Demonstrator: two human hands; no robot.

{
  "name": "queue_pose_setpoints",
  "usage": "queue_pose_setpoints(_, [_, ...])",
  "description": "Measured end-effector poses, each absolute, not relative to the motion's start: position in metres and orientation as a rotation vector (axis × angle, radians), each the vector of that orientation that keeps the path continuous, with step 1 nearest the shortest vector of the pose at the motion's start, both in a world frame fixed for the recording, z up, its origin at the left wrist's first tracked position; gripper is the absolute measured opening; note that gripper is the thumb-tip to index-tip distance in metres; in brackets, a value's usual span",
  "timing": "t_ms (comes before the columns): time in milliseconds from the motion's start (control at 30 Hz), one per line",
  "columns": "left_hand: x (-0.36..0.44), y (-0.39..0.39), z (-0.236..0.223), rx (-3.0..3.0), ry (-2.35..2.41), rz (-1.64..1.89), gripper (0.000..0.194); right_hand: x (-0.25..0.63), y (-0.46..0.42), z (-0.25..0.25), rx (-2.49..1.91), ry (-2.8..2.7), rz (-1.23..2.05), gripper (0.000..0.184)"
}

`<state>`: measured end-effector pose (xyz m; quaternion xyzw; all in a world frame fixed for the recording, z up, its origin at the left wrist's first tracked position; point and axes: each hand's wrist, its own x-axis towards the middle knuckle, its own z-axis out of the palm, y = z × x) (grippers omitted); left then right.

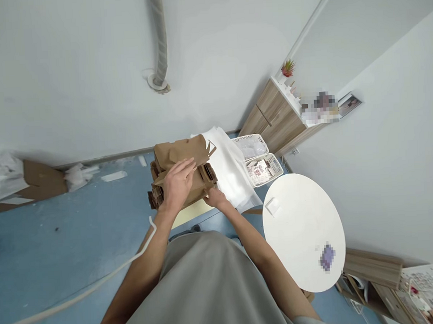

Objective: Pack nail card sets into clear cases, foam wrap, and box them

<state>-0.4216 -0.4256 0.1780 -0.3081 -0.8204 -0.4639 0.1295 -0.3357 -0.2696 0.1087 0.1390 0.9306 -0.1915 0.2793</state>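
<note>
While both hands touch it, the cardboard (180, 153) looks creased

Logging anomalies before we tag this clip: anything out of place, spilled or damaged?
White scraps lie loose on the blue floor, left of the brown stack; they look like dropped litter. Wall edge below the pipe collar is ragged, possibly chipped. No spill visible.

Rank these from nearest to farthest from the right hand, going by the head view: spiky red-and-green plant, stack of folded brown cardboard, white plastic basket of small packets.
From the right hand:
1. Stack of folded brown cardboard, right at the hand.
2. White plastic basket of small packets, off to the right.
3. Spiky red-and-green plant, atop the wooden cabinet.
</note>
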Motion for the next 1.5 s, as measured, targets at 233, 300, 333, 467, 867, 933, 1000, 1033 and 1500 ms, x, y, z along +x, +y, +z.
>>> queue_pose_setpoints(233, [-0.402, -0.385, 0.231, -1.191, -2.043, -1.297, 0.038, -0.274, -0.211, 0.194, 0.817, 2.858, -1.346, 0.041])
queue_pose_setpoints(300, [-0.391, -0.361, 0.236, -1.312, -1.961, -1.291, 0.037, -0.241, -0.183, 0.232, 1.031, 2.97, -1.538, 0.051])
queue_pose_setpoints(333, [-0.384, -0.347, 0.237, -1.381, -1.922, -1.287, 0.037, -0.223, -0.17, 0.25, 1.129, 3.025, -1.586, 0.054])
queue_pose_setpoints(467, [-0.345, -0.284, 0.23, -1.717, -1.774, -1.269, 0.041, -0.152, -0.131, 0.298, 1.499, 3.106, -1.552, 0.051])
queue_pose_setpoints(867, [-0.173, -0.122, 0.137, -2.471, -1.416, -1.193, 0.05, 0.057, -0.05, 0.206, 2.527, 2.335, -1.468, 0.028])
queue_pose_setpoints(933, [-0.143, -0.098, 0.113, -2.555, -1.36, -1.156, 0.048, 0.091, -0.043, 0.179, 2.653, 2.168, -1.513, 0.026])
queue_pose_setpoints(1000, [-0.114, -0.078, 0.087, -2.653, -1.331, -1.108, 0.046, 0.123, -0.039, 0.149, 2.766, 2.026, -1.56, 0.026])
queue_pose_setpoints(1033, [-0.101, -0.069, 0.073, -2.704, -1.324, -1.079, 0.045, 0.137, -0.037, 0.134, 2.809, 1.972, -1.596, 0.027])
queue_pose_setpoints(1500, [-0.007, -0.041, -0.053, -3.199, -1.96, -0.233, 0.047, 0.226, -0.044, -0.028, 2.777, 1.42, -1.771, 0.042])
